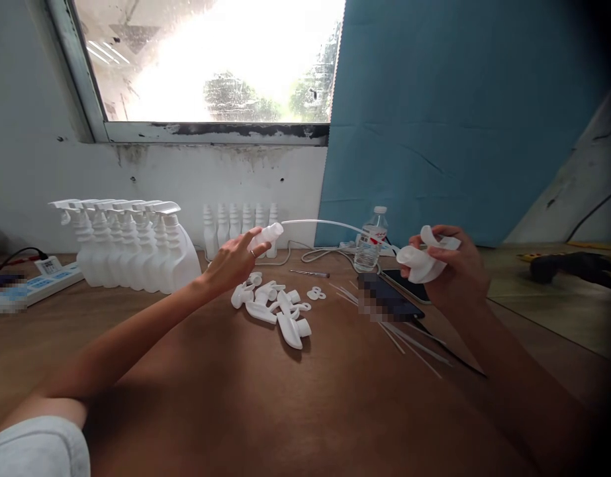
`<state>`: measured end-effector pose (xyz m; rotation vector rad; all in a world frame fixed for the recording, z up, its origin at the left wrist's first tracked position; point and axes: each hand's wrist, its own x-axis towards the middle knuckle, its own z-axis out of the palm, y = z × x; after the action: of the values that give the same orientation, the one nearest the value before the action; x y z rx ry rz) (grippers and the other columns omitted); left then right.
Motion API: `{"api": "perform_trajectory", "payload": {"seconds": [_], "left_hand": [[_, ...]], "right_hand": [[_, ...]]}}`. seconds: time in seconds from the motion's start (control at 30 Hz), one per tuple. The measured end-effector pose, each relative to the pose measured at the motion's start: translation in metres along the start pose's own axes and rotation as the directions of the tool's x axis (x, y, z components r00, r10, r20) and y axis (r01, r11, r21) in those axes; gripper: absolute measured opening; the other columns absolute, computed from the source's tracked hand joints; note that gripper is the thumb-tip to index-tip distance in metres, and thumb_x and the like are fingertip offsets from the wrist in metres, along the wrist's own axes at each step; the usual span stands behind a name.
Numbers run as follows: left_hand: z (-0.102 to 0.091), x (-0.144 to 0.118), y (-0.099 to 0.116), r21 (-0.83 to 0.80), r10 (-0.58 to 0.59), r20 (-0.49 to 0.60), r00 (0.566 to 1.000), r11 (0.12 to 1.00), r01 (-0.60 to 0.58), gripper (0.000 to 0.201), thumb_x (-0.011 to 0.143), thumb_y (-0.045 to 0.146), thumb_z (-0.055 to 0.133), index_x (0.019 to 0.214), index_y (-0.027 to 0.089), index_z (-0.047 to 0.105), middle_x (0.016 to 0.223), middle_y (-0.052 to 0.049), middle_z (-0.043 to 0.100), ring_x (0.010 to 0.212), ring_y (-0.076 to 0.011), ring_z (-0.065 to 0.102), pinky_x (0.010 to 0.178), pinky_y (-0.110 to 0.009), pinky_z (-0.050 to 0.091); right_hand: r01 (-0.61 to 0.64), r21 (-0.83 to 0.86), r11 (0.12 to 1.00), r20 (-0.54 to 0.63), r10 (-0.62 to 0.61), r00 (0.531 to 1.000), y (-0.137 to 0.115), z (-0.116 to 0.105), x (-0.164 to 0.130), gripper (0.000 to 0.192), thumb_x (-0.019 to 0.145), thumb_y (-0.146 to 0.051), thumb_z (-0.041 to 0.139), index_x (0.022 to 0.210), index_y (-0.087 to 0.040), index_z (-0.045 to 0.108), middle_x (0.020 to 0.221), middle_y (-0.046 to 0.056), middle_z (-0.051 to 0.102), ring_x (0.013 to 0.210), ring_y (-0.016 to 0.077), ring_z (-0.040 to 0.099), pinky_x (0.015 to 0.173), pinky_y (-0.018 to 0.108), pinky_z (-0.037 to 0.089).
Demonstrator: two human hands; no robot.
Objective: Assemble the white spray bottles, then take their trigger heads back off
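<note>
My left hand [233,260] grips a white plastic bottle [271,232], its neck tilted toward the right; most of the body is hidden by my fingers. In my right hand [461,268] is a white trigger spray head [420,265], held on its side. A thin white dip tube [325,222] runs from the spray head in a shallow arc, and its free end is at the bottle's mouth; whether it is inside I cannot tell. Between my hands, loose trigger spray heads [289,324] lie in a pile on the table [235,404].
Bottles with spray heads fitted [136,255] stand in a row at left, and open bottles [234,222] by the wall. A power strip [47,285], washers [316,293], pen [309,273], water bottle [369,245], phone [397,301], loose tubes [394,338] and cables [318,255] lie around.
</note>
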<state>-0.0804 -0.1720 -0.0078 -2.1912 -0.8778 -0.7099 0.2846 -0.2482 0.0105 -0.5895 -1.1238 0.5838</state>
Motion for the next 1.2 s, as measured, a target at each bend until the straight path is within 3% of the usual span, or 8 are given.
{"api": "perform_trajectory", "payload": {"seconds": [0.27, 0.43, 0.53, 0.73, 0.83, 1.0, 1.2], "left_hand": [[0.000, -0.005, 0.000, 0.075, 0.103, -0.020, 0.994, 0.992, -0.101, 0.048, 0.084, -0.002, 0.040, 0.122, 0.022, 0.056, 0.137, -0.014, 0.044, 0.103, -0.0242, 0.059, 0.081, -0.041, 0.053], [-0.022, -0.013, 0.018, -0.010, 0.182, -0.017, 0.983, 0.983, -0.182, 0.046, 0.083, 0.000, 0.044, 0.121, 0.023, 0.057, 0.138, -0.013, 0.045, 0.106, -0.0248, 0.059, 0.084, -0.041, 0.053], [-0.045, -0.017, 0.034, -0.146, 0.200, -0.026, 0.979, 0.969, -0.202, 0.039, 0.084, 0.006, 0.049, 0.119, 0.023, 0.058, 0.139, -0.011, 0.046, 0.100, -0.0221, 0.060, 0.085, -0.040, 0.052], [-0.078, -0.024, 0.056, -0.535, 0.181, -0.043, 0.983, 0.827, -0.175, 0.041, 0.085, 0.016, 0.055, 0.124, 0.025, 0.047, 0.140, -0.011, 0.042, 0.092, -0.0165, 0.060, 0.077, -0.032, 0.054], [-0.082, -0.026, 0.063, -0.675, 0.150, -0.007, 0.989, 0.729, -0.116, 0.042, 0.084, 0.018, 0.060, 0.122, 0.026, 0.044, 0.139, -0.010, 0.040, 0.099, -0.0182, 0.059, 0.079, -0.033, 0.054], [-0.080, -0.029, 0.069, -0.783, 0.084, 0.083, 0.993, 0.621, 0.013, 0.045, 0.081, 0.020, 0.065, 0.119, 0.029, 0.043, 0.138, -0.008, 0.039, 0.116, -0.0219, 0.051, 0.090, -0.037, 0.051], [-0.075, -0.032, 0.067, -0.818, 0.053, 0.090, 0.995, 0.573, 0.044, 0.045, 0.079, 0.021, 0.067, 0.116, 0.029, 0.042, 0.135, -0.007, 0.041, 0.111, -0.0209, 0.053, 0.082, -0.035, 0.053]], "right_hand": [[-0.038, -0.065, 0.997, 0.174, 0.049, 0.984, 0.001, 0.001, -0.006, 0.032, 0.062, -0.025, 0.074, 0.088, -0.024, 0.055, 0.073, 0.000, 0.055, 0.049, 0.0165, 0.056, 0.037, 0.030, 0.046], [-0.038, -0.140, 0.989, 0.237, 0.071, 0.969, -0.003, 0.012, -0.007, 0.051, 0.062, -0.024, 0.081, 0.103, -0.028, 0.052, 0.085, 0.002, 0.063, 0.061, 0.0182, 0.062, 0.045, 0.031, 0.052], [-0.015, -0.136, 0.991, 0.231, 0.046, 0.972, -0.013, 0.028, -0.007, 0.054, 0.055, -0.024, 0.086, 0.098, -0.028, 0.054, 0.091, 0.004, 0.066, 0.077, 0.0203, 0.064, 0.050, 0.028, 0.052], [0.116, -0.175, 0.978, 0.389, -0.040, 0.920, -0.044, 0.073, -0.008, 0.028, 0.067, -0.030, 0.083, 0.092, -0.022, 0.072, 0.093, 0.005, 0.067, 0.082, 0.0155, 0.063, 0.072, 0.029, 0.053], [0.180, -0.217, 0.959, 0.499, -0.050, 0.865, -0.056, 0.097, -0.008, 0.024, 0.071, -0.026, 0.080, 0.094, -0.023, 0.073, 0.097, 0.004, 0.067, 0.081, 0.0122, 0.061, 0.069, 0.025, 0.052], [0.127, -0.287, 0.949, 0.605, 0.077, 0.793, -0.059, 0.128, -0.012, 0.036, 0.063, -0.025, 0.084, 0.096, -0.023, 0.069, 0.083, 0.000, 0.067, 0.074, 0.0129, 0.062, 0.064, 0.025, 0.053], [0.181, -0.329, 0.927, 0.642, 0.079, 0.763, -0.052, 0.147, -0.017, 0.026, 0.067, -0.031, 0.081, 0.088, -0.021, 0.070, 0.082, 0.001, 0.064, 0.072, 0.0131, 0.058, 0.061, 0.026, 0.050]]}}
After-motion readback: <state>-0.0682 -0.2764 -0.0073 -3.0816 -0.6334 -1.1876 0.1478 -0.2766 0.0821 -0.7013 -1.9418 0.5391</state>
